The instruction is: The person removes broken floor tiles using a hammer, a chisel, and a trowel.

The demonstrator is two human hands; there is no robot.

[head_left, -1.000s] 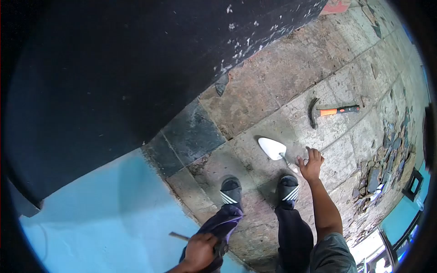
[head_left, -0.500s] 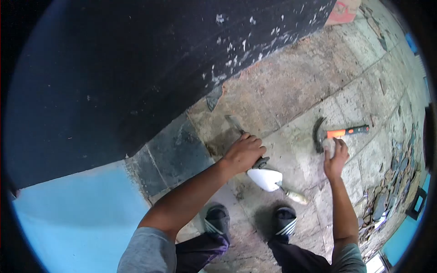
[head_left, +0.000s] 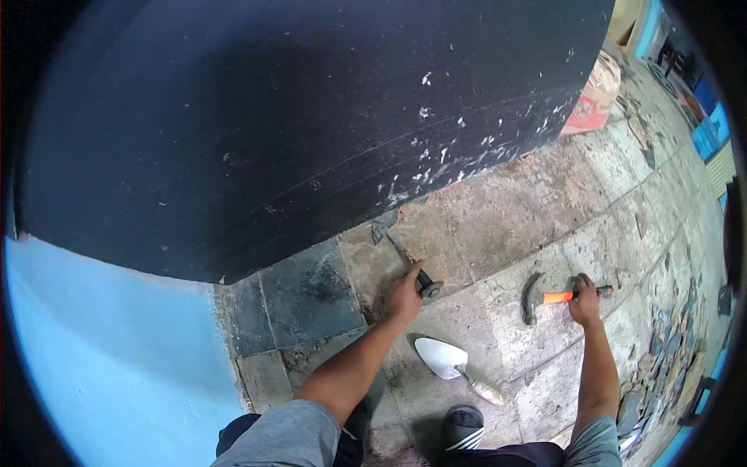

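Note:
My left hand (head_left: 405, 294) is closed round the dark grip of a chisel (head_left: 402, 249), below its round guard. The blade points up and left, its tip close to a small broken tile piece (head_left: 380, 231) at the foot of the dark wall. My right hand (head_left: 585, 301) is wrapped round the black handle of a claw hammer (head_left: 535, 299) with an orange neck, its head toward the left. Between my arms a pointed trowel (head_left: 442, 357) with a worn handle lies on the floor, touched by neither hand.
The black wall (head_left: 311, 140) with white chips runs along the top, meeting a light blue wall (head_left: 124, 335). Dark tiles (head_left: 307, 292) border the bare floor. A paper bag (head_left: 595, 93) stands at upper right. Broken tile shards (head_left: 661, 342) are heaped at right. My sandalled foot (head_left: 464, 426) is below.
My right hand has gone from beside the hammer's head, where it held something pale, to the hammer's handle. My left hand keeps the chisel, its tip now nearer the wall. The view has shifted.

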